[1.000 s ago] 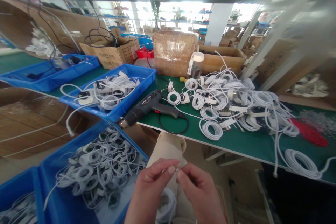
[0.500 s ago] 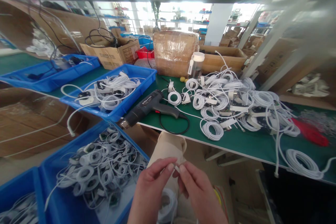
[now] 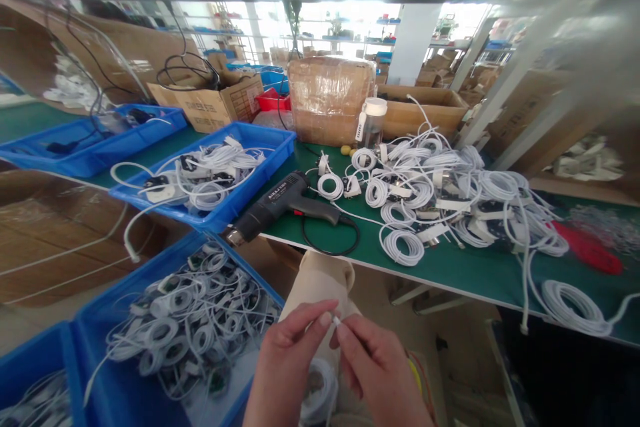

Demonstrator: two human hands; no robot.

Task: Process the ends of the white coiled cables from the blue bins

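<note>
My left hand (image 3: 295, 350) and my right hand (image 3: 373, 357) meet fingertip to fingertip above my lap. Both are closed in a pinch on the small white end of a cable (image 3: 335, 321); most of that end is hidden by the fingers. A coil of white cable (image 3: 323, 383) hangs just below, between the wrists, and looks like part of the same cable. Beyond the hands, a dark grey heat gun (image 3: 280, 203) lies on the green table (image 3: 370, 240), its nozzle sticking out over the front edge.
Many coiled white cables (image 3: 430, 187) are heaped on the table's right half. A blue tray (image 3: 285, 147) with cables stands left of the heat gun. Lower left, a large blue bin (image 3: 100, 347) holds more coils. A clear jar (image 3: 373, 123) stands before a wrapped carton (image 3: 330, 100).
My right fingers have shifted slightly to the right, and more of the white cable end shows between the fingertips. The left hand stays nearly still. The view has moved a little.
</note>
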